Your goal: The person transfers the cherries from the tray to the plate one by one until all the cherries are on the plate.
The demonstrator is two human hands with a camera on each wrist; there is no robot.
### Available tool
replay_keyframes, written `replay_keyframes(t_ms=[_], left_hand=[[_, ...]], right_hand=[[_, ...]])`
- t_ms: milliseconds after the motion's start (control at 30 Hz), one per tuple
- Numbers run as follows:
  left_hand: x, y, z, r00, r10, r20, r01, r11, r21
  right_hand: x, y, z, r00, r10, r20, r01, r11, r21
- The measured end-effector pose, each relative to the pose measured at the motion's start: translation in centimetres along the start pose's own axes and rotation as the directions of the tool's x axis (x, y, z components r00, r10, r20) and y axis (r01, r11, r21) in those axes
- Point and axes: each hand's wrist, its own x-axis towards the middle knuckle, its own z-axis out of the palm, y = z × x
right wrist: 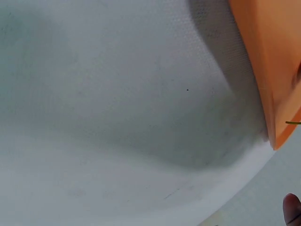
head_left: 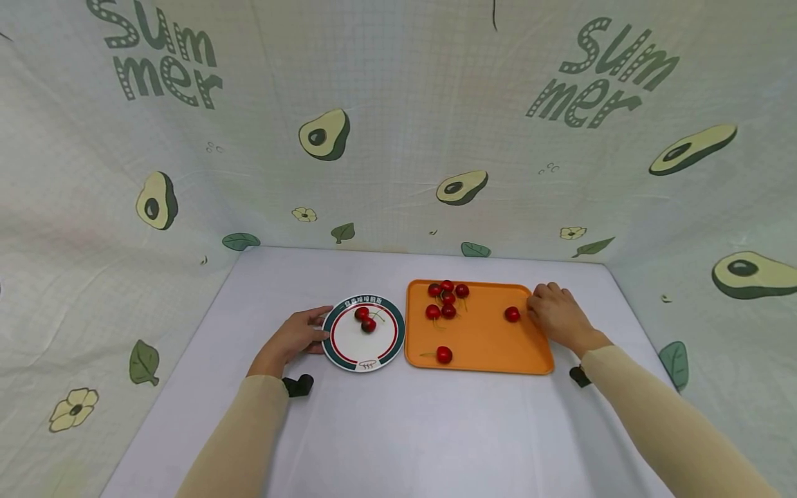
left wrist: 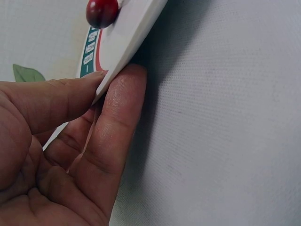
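Observation:
A white plate (head_left: 364, 349) with a green and red rim carries two dark red cherries (head_left: 369, 325) with stems. My left hand (head_left: 299, 333) pinches its left rim. In the left wrist view the plate (left wrist: 129, 40) appears between the thumb and fingers (left wrist: 123, 96). The orange tray (head_left: 482, 346) stands right of the plate. My right hand (head_left: 558, 315) is at its right edge, fingers bent, close to a single cherry (head_left: 512, 314). Only a fingertip (right wrist: 292, 209) shows in the right wrist view; whether that hand holds anything is hidden.
Several cherries (head_left: 448, 298) cluster in the tray's back left part, and one cherry (head_left: 444, 355) lies near its front left. A white cloth (head_left: 405, 429) covers the table. Behind it hangs a printed curtain (head_left: 386, 173) with avocados.

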Motion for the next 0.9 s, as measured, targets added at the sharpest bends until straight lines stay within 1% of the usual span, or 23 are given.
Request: replay_keyframes(t_ms=[167,300,433,600,900], left_hand=[[0.0,0.1,-0.1,1.000,-0.002,0.002,0.002,1.000,-0.001],[0.0,0.1,0.0,1.000,0.001,0.002,-0.001,1.000,0.010],[0.0,0.0,0.0,1.000,0.004,-0.003,-0.004,1.000,0.010],[0.1,-0.1,0.0,1.000,0.005,-0.006,-0.004,1.000,0.017],[0.1,-0.1,0.0,1.000,0.001,0.000,-0.001,1.000,0.001]], right_hand=[[0.2,-0.4,-0.3,0.999,-0.023,-0.039,0.024,0.999,0.030],[0.5,-1.1,-0.6,0.999,-0.022,-0.035,0.024,0.999,0.045],[0.8,-2.1,-0.8,0.999,-0.026,-0.030,0.027,0.999,0.029],[1.5,-3.4,-1.0,0.997,-0.043,-0.058,0.044,0.999,0.011],[2.7,-5.8,-1.2,0.986,-0.118,-0.117,0.119,0.993,-0.003]])
